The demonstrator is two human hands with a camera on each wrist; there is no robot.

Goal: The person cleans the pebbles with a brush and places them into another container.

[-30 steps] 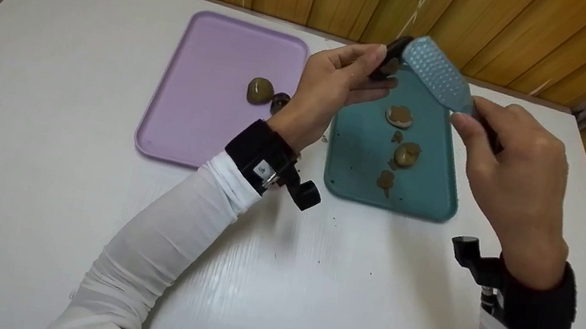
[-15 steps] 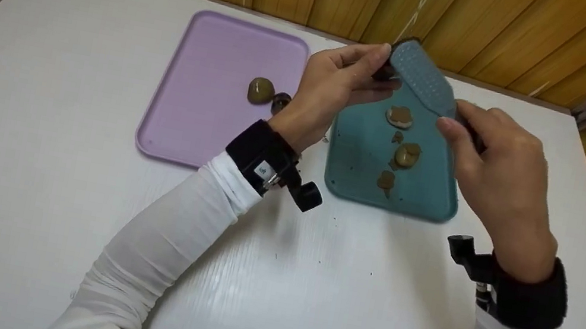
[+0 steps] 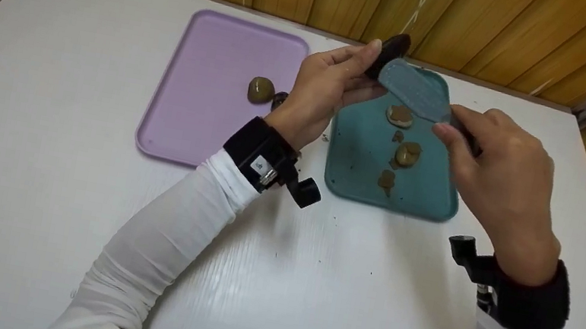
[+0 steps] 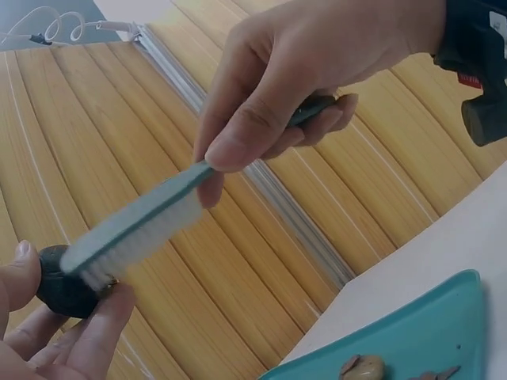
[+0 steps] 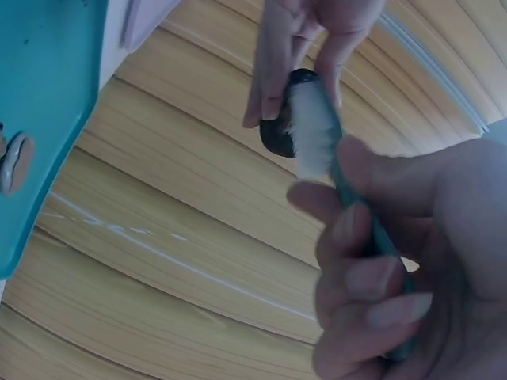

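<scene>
On my far left sits the lilac tray (image 3: 205, 82), carrying a brown stone (image 3: 260, 90) and a darker one (image 3: 280, 102) at its 3 o'clock edge. My left hand (image 3: 327, 89) pinches a dark stone (image 3: 387, 54) between thumb and fingertips, raised above the teal tray (image 3: 426, 194). At 3 o'clock from that stone, my right hand (image 3: 499, 174) is wrapped round the handle of a teal brush (image 3: 414, 89), whose white bristles press against the stone. Muddy stones (image 3: 406, 154) lie on the teal tray beneath, on the white table (image 3: 31, 142).
</scene>
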